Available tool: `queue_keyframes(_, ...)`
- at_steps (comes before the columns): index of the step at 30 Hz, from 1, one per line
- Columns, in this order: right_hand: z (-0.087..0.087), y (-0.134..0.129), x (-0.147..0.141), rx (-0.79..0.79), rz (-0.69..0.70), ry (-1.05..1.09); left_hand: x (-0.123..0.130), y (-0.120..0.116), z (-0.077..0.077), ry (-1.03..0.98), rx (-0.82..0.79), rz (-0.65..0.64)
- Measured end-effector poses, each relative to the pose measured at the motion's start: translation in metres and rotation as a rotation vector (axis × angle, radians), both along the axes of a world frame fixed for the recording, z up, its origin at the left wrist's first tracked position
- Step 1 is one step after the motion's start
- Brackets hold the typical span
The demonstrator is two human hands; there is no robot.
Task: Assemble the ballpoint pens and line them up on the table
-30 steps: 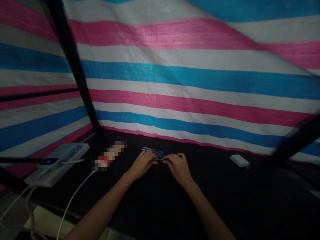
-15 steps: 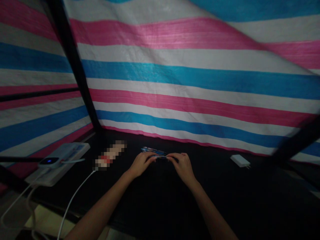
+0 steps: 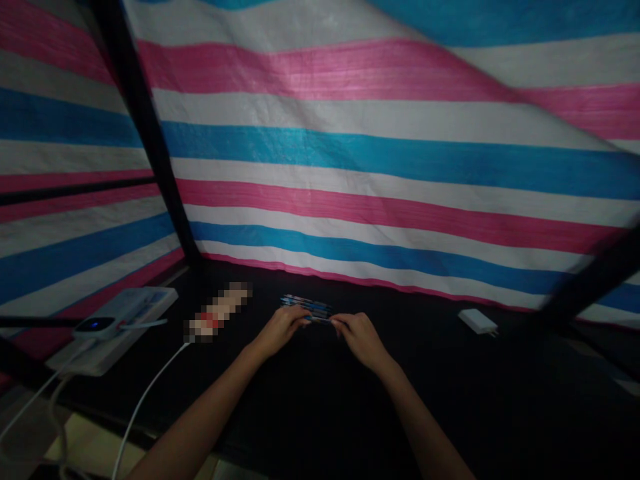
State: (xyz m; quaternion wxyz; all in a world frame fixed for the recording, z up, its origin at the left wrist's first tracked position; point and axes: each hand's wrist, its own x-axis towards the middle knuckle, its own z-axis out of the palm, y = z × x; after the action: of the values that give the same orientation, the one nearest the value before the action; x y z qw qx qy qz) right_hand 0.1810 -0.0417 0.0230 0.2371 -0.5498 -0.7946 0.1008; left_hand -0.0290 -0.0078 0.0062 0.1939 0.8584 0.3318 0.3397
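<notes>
Several slim, pen-like sticks (image 3: 306, 302) lie side by side on the black tabletop, blue and pale in colour. Nearest me is one more pen (image 3: 319, 320), stretched crosswise between my two hands. My left hand (image 3: 281, 328) pinches its left end between thumb and fingers. At its right end, my right hand (image 3: 359, 335) has closed thumb and fingertips. Both hands stay low, just in front of the row, and the fingers cover the pen's ends. Dim light hides the finer markings.
A white charger (image 3: 478, 321) lies at the right. On the left, a power bank (image 3: 95, 325) with a lit display rests on a translucent plastic case (image 3: 113, 347). A blurred-out object (image 3: 217, 313) with a white cable (image 3: 145, 393) lies beside it. Striped sheeting (image 3: 350, 160) hangs behind.
My hands have drawn slightly towards me with the pen, and a wider gap shows between it and the row behind. The other things stay put.
</notes>
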Motion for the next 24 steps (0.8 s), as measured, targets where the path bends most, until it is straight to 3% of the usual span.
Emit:
queue_keyframes(5,-0.005,-0.003,-0.014,0.026,0.079,0.122,0.007,-0.004,-0.004,0.052,0.096,-0.021)
queue_keyframes(9,-0.008,-0.001,-0.018,-0.084,0.172,0.317,0.015,-0.008,-0.009,0.111,0.146,0.017)
queue_keyframes(12,-0.005,0.003,-0.009,-0.054,0.022,0.226,0.015,-0.005,-0.01,0.143,0.187,0.07)
queue_keyframes(16,0.002,0.006,0.004,0.098,-0.218,-0.008,0.007,-0.002,-0.003,0.165,0.224,0.138)
queue_keyframes(24,0.006,0.001,0.005,0.153,-0.347,-0.117,0.003,-0.005,0.004,0.261,0.258,0.167)
